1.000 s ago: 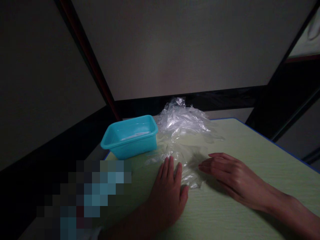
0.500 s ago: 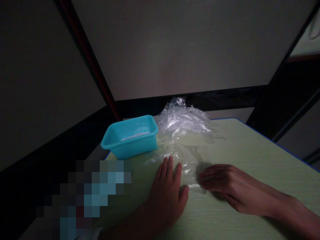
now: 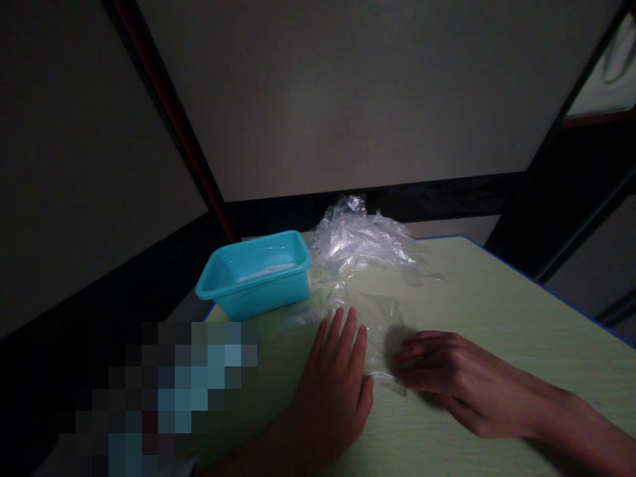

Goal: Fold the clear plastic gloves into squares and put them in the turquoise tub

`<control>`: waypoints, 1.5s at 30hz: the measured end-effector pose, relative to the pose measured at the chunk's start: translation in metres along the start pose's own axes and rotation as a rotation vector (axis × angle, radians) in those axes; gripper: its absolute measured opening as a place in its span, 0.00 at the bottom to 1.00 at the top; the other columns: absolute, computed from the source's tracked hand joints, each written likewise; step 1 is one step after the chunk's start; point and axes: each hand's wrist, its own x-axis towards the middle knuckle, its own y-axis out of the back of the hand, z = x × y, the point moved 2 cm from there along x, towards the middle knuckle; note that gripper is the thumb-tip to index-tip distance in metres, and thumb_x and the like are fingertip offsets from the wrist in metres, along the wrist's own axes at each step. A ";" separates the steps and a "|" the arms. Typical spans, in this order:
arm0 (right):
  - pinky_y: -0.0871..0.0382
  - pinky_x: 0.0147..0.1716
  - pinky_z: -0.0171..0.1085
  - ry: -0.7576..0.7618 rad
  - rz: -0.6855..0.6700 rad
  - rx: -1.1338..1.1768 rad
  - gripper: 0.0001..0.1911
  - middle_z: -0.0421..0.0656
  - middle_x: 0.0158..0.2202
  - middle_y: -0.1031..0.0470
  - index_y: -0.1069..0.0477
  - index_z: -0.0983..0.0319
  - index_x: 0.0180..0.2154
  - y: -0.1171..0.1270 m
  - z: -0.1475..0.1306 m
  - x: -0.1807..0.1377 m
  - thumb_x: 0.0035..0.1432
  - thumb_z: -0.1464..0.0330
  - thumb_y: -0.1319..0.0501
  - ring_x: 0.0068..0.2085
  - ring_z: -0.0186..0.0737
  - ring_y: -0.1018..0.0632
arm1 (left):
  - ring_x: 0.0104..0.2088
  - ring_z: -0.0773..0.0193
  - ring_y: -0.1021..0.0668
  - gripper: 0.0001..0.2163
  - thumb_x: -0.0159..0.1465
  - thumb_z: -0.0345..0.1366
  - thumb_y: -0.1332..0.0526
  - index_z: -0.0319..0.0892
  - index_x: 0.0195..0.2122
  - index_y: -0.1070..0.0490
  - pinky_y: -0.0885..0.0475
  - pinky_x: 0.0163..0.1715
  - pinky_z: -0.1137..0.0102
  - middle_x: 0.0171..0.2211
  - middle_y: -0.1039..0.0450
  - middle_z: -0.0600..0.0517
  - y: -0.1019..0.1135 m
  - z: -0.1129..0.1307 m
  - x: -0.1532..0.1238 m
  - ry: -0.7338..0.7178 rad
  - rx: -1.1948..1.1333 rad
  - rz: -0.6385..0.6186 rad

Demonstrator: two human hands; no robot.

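A thin clear plastic bag [image 3: 380,311] lies spread on the pale green table. My left hand [image 3: 335,377] rests flat over its left part, palm down with the fingers stretched out. At the bag's lower right edge, my right hand [image 3: 442,374] is closed, its fingertips bent down and together on the plastic. The exact pinch is partly hidden beneath the fingers. Behind the spread bag sits a crumpled heap of clear plastic bags [image 3: 360,238].
A turquoise plastic basin [image 3: 263,298] stands at the table's back left, with something pale inside. The table [image 3: 497,318] has a blue edge and meets a panelled wall [image 3: 348,99] behind. A pixelated patch [image 3: 199,377] covers the lower left.
My left hand's fingers have shifted slightly to the right over the bag. My right hand sits a little lower, and the bag's near right corner has come down with it.
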 end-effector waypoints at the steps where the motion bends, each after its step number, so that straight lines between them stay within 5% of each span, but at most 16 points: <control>1: 0.33 0.47 0.43 0.020 0.038 -0.026 0.17 0.45 0.31 0.22 0.26 0.62 0.32 0.000 0.000 0.000 0.54 0.78 0.52 0.40 0.41 0.23 | 0.62 0.47 0.48 0.23 0.60 0.29 0.47 0.31 0.57 0.43 0.44 0.57 0.49 0.62 0.50 0.36 0.002 0.002 0.000 -0.040 -0.021 0.005; 9: 0.34 0.48 0.45 0.049 0.327 -0.278 0.16 0.44 0.26 0.24 0.30 0.63 0.28 0.011 0.006 -0.002 0.55 0.80 0.54 0.30 0.37 0.23 | 0.62 0.58 0.46 0.22 0.62 0.32 0.48 0.32 0.57 0.43 0.47 0.60 0.59 0.61 0.46 0.43 0.005 0.014 -0.005 -0.271 -0.246 -0.140; 18: 0.34 0.45 0.49 -0.011 0.449 -0.331 0.13 0.42 0.26 0.25 0.33 0.61 0.31 0.015 0.011 -0.006 0.53 0.81 0.52 0.29 0.36 0.24 | 0.60 0.57 0.41 0.20 0.63 0.35 0.47 0.34 0.56 0.41 0.48 0.60 0.58 0.60 0.42 0.45 0.006 0.014 -0.005 -0.308 -0.312 -0.212; 22: 0.33 0.44 0.49 -0.027 0.467 -0.339 0.13 0.42 0.25 0.25 0.34 0.61 0.30 0.014 0.013 -0.007 0.53 0.81 0.53 0.28 0.36 0.24 | 0.56 0.60 0.35 0.16 0.64 0.36 0.47 0.35 0.51 0.36 0.50 0.61 0.60 0.53 0.32 0.45 0.008 0.017 -0.006 -0.356 -0.338 -0.110; 25: 0.32 0.43 0.48 -0.028 0.459 -0.341 0.13 0.41 0.24 0.25 0.33 0.61 0.31 0.014 0.014 -0.006 0.52 0.80 0.53 0.27 0.36 0.24 | 0.45 0.65 0.26 0.10 0.64 0.33 0.48 0.38 0.42 0.31 0.49 0.60 0.63 0.38 0.23 0.49 0.008 0.019 -0.007 -0.362 -0.393 0.034; 28: 0.33 0.43 0.49 -0.026 0.450 -0.336 0.13 0.42 0.25 0.25 0.33 0.62 0.31 0.013 0.014 -0.006 0.53 0.80 0.53 0.28 0.37 0.24 | 0.34 0.68 0.23 0.10 0.62 0.28 0.51 0.40 0.33 0.30 0.42 0.56 0.65 0.22 0.25 0.54 0.009 0.021 -0.007 -0.358 -0.430 0.214; 32: 0.33 0.44 0.49 -0.029 0.455 -0.331 0.13 0.41 0.25 0.25 0.32 0.62 0.30 0.013 0.014 -0.007 0.53 0.80 0.53 0.28 0.36 0.24 | 0.23 0.69 0.26 0.10 0.60 0.27 0.51 0.40 0.29 0.32 0.34 0.48 0.67 0.19 0.28 0.55 0.010 0.020 -0.010 -0.363 -0.479 0.383; 39: 0.35 0.46 0.49 -0.060 0.390 -0.286 0.14 0.42 0.26 0.26 0.31 0.63 0.30 0.009 0.019 -0.008 0.53 0.79 0.52 0.29 0.36 0.25 | 0.26 0.66 0.28 0.08 0.62 0.28 0.49 0.40 0.33 0.31 0.30 0.36 0.70 0.22 0.30 0.53 0.010 0.016 -0.009 -0.303 -0.390 0.206; 45: 0.35 0.46 0.49 -0.092 0.359 -0.245 0.16 0.42 0.27 0.26 0.29 0.62 0.33 0.005 0.021 -0.007 0.53 0.79 0.53 0.31 0.38 0.25 | 0.43 0.62 0.28 0.10 0.63 0.32 0.45 0.35 0.44 0.33 0.32 0.46 0.72 0.41 0.28 0.47 0.014 0.020 -0.002 -0.387 -0.397 -0.034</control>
